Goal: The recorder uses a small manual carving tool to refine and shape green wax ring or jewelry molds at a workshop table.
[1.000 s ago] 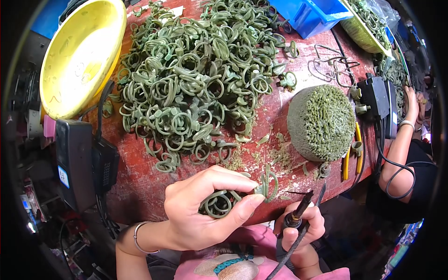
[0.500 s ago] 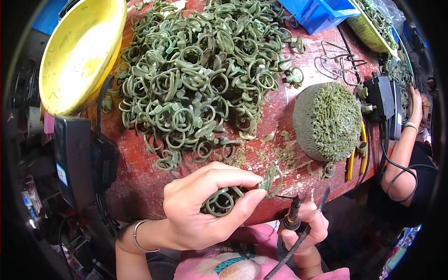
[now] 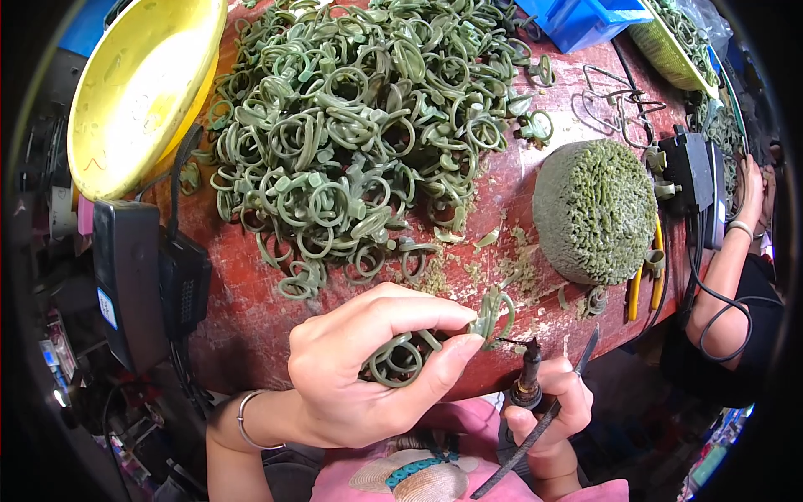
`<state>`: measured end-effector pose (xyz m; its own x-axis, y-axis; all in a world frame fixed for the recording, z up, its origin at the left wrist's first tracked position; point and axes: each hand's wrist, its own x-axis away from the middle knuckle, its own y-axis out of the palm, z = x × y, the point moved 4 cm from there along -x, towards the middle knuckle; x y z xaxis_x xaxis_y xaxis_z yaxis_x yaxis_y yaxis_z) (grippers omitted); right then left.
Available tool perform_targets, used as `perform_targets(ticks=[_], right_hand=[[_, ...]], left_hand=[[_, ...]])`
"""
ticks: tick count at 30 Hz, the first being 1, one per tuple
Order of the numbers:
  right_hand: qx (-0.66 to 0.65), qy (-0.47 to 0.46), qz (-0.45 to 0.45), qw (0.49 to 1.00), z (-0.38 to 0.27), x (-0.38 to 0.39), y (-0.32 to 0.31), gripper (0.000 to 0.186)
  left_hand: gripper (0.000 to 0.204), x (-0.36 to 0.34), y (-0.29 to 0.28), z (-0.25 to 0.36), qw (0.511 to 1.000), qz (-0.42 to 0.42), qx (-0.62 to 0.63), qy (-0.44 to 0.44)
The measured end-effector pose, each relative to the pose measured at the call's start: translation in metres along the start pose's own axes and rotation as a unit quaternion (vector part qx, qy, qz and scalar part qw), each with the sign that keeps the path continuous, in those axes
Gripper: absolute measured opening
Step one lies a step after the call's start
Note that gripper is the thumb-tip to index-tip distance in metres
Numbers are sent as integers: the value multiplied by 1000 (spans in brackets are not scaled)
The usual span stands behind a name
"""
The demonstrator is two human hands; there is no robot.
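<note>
My left hand [image 3: 355, 360] is closed, pinching a green wax ring [image 3: 495, 318] between thumb and forefinger. Several more green rings [image 3: 397, 361] sit curled inside its palm. At the lower right, my right hand [image 3: 559, 410] grips a dark wax pen [image 3: 529, 378], its thin wire tip pointing left at the pinched ring. That tip is at or very near the ring's lower edge; contact is too fine to tell. A long grey metal blade [image 3: 527, 443] lies slanted through the same hand. A large heap of similar rings [image 3: 343, 134] covers the table beyond.
A round block of rough green wax [image 3: 598, 213] stands right of the heap. Yellow-handled pliers [image 3: 636, 289] and a wire stand [image 3: 623, 105] are near it. Left are a yellow bowl [image 3: 138, 92] and black power boxes [image 3: 125, 284]. Another person's arm [image 3: 728, 276] is at the right.
My right hand has raised the wax pen slightly, bringing its tip close to the pinched ring. My left hand keeps its hold. The view has shifted a little.
</note>
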<state>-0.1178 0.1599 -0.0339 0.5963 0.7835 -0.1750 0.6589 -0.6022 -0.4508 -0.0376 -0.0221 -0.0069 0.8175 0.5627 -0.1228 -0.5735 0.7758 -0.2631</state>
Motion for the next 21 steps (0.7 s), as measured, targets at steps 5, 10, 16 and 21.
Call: perform_targets(ticks=[5,10,16,21], right_hand=[[4,5,-10,1000,0,-1,0,37],[9,2,-9,1000,0,-1,0,37],[12,10,-17,1000,0,-1,0,37],[-7,18,-20,1000,0,-1,0,37]], left_hand=[[15,0,0,0,1000,-2,4,1],[15,0,0,-1,1000,-4,11,0],[15,0,-1,-1,1000,-1,5,-3],[15,0,0,-1,1000,-2,6,-5]])
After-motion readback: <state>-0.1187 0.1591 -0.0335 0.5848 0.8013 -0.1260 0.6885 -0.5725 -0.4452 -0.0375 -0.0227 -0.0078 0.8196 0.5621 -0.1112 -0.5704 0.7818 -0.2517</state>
